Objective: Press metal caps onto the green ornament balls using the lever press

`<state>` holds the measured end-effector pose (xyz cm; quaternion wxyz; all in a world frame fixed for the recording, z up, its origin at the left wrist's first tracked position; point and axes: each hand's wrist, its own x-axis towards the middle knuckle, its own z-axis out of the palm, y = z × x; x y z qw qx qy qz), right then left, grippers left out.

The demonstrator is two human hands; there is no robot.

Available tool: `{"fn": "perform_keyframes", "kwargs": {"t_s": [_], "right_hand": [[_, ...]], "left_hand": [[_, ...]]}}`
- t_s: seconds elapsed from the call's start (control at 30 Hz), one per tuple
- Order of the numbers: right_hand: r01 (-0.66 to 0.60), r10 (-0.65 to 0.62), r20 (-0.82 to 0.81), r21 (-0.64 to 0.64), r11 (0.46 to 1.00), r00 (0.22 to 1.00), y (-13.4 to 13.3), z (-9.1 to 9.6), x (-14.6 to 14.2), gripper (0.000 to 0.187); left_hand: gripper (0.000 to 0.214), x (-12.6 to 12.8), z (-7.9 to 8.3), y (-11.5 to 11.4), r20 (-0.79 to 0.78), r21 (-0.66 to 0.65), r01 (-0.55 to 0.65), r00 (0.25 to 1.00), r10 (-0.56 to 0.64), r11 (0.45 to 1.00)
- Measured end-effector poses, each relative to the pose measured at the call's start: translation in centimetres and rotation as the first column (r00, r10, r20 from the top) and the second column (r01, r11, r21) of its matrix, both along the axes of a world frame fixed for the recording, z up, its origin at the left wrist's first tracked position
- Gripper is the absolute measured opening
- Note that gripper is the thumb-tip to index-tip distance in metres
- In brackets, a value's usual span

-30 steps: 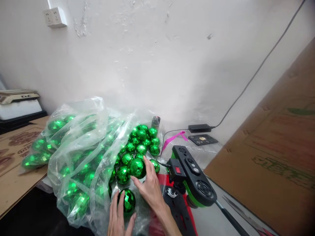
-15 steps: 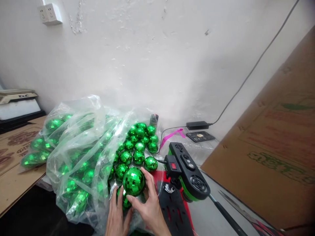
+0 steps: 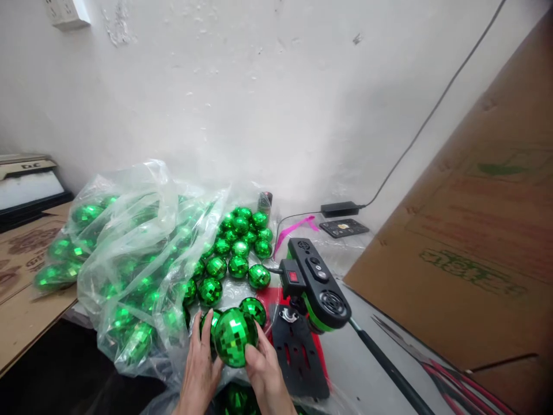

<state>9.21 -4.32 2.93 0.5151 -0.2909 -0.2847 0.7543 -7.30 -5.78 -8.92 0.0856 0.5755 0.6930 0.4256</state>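
Observation:
A faceted green mirror ball [image 3: 233,338] is held between both my hands low in the middle of the view. My left hand [image 3: 201,364] curls around its left side, and a second green ball [image 3: 208,321] shows just behind those fingers. My right hand [image 3: 264,376] grips the ball from the right and below. Another green ball [image 3: 254,309] lies just behind, on the plastic. Several more loose balls [image 3: 237,249] lie in the mouth of a clear plastic bag [image 3: 142,253] full of them.
A black and green device [image 3: 318,284] on a black bracket [image 3: 298,351] stands right of my hands. A large cardboard sheet [image 3: 475,230] leans at the right. A power adapter [image 3: 339,208] and a dark flat remote-like thing [image 3: 344,227] lie by the wall. A scale [image 3: 26,178] sits far left.
My right hand lifted a green ball from the pile and drew it toward me; my left hand came up to grip it as well. The view tilted down and right.

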Motion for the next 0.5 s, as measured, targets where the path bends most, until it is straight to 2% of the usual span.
{"fn": "perform_keyframes", "kwargs": {"t_s": [0.2, 0.4, 0.5], "right_hand": [[0.003, -0.003, 0.015, 0.022, 1.0, 1.0, -0.4, 0.8, 0.3, 0.078], [0.026, -0.026, 0.014, 0.007, 1.0, 1.0, -0.8, 0.0, 1.1, 0.082], [0.017, -0.017, -0.012, 0.019, 1.0, 1.0, -1.0, -0.2, 1.0, 0.077]], "left_hand": [[0.068, -0.2, 0.4, 0.3, -0.068, 0.05, 0.013, 0.998, -0.009, 0.999], [0.068, -0.6, 0.5, 0.3, -0.078, 0.019, 0.004, 0.997, -0.002, 1.0], [0.066, -0.5, 0.7, 0.3, -0.058, 0.008, -0.001, 0.998, 0.001, 1.0]]}}
